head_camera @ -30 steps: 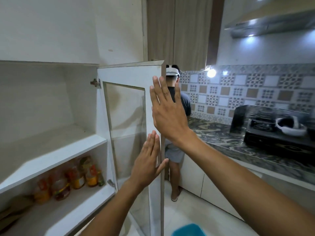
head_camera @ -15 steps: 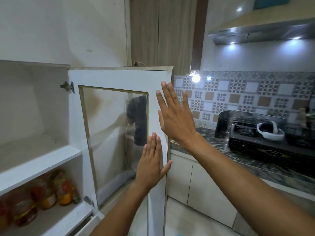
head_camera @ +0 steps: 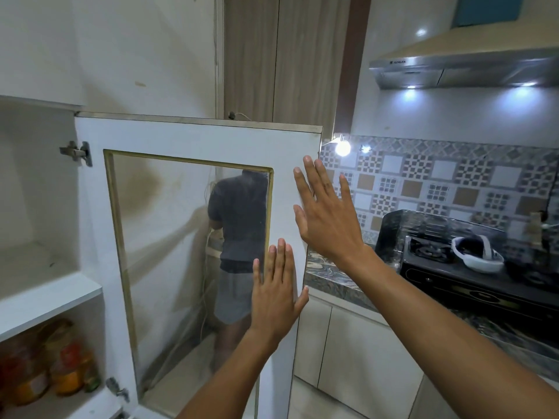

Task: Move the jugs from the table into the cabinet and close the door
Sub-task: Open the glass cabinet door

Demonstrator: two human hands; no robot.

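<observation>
The white cabinet door with a glass pane stands partly open, hinged on its left side. My left hand lies flat against the door's right frame, fingers up and apart. My right hand is flat near the door's upper right edge, fingers spread. Several jugs of yellow-orange liquid with red labels stand on the cabinet's lower shelf at bottom left, partly cut off by the frame edge. The upper shelf holds nothing that I can see.
Through the glass a person in a dark shirt and grey shorts stands with their back to me. A marble counter runs right, with a black gas stove and a white headset. A hood hangs above.
The door has swung leftward toward the cabinet opening, covering more of it. Both hands stay flat on its right edge. My view has shifted left, hiding part of the jugs.
</observation>
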